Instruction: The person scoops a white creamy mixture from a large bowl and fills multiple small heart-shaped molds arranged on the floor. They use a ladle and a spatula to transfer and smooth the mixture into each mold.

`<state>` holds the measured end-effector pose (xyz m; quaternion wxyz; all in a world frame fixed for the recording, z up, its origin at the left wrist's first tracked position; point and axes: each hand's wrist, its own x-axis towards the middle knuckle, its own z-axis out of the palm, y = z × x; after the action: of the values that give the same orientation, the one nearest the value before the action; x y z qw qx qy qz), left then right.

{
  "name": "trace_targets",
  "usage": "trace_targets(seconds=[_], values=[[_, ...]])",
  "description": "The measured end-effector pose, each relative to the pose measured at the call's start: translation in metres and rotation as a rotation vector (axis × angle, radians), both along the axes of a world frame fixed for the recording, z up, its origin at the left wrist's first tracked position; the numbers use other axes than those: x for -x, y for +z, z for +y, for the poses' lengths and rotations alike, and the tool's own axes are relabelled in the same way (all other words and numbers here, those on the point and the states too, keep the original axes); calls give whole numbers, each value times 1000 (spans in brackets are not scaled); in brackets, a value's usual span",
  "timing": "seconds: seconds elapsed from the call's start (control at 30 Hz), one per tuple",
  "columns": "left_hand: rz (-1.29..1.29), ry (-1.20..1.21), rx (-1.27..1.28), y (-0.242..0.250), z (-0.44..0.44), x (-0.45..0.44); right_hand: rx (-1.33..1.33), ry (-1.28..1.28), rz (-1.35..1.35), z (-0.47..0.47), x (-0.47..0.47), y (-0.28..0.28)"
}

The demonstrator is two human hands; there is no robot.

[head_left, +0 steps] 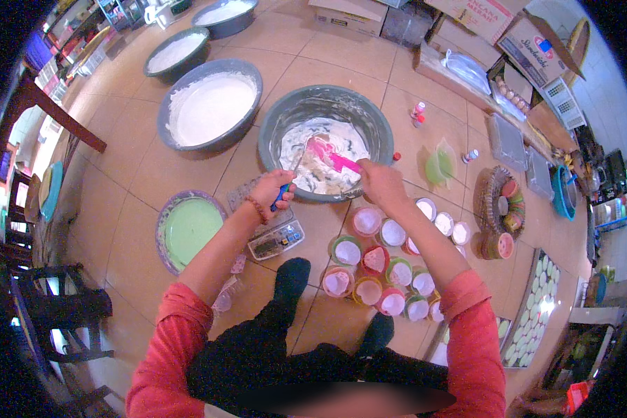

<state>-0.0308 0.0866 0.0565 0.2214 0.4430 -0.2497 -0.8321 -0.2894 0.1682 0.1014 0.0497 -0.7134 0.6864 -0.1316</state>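
Observation:
My right hand (384, 185) grips the handle of a pink spatula (339, 159), whose head is smeared with white batter. In my left hand (274, 192) is a blue-handled tool (280, 197) with a thin metal part reaching up to the spatula head; its exact kind is unclear. Both tools are over a large grey basin (271, 123). Streaky white batter (321, 177) coats the bottom and lower walls of this basin. Left of my left forearm stands a purple-rimmed bowl (163, 222) of pale green batter (193, 230).
Several paper-lined cups (368, 290) stand below my right forearm. Basins of white batter (214, 104) stand at upper left. Small bottles (470, 155) and a green plastic bag (440, 166) lie to the right. A clear box (276, 239) sits near my foot; a dark stool (73, 308) is at left.

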Motion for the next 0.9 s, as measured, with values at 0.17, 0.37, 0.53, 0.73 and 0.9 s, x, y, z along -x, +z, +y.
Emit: trace_targets(seconds=[0.17,0.37,0.53,0.73,0.9], values=[[36,38,-22,-1,-2,2,-44,-21,-30,2,0,-1],[48,33,-33,-2,-5,3,49,31,-18,-2,3,-1],[42,36,-17,1,-10,5,-8,39,24,-1,3,3],[82,12,-23,-3,-10,3,-23,-72,-54,-8,7,6],[188,3,-94,-2,-17,-4,-21,16,-15,-4,8,6]])
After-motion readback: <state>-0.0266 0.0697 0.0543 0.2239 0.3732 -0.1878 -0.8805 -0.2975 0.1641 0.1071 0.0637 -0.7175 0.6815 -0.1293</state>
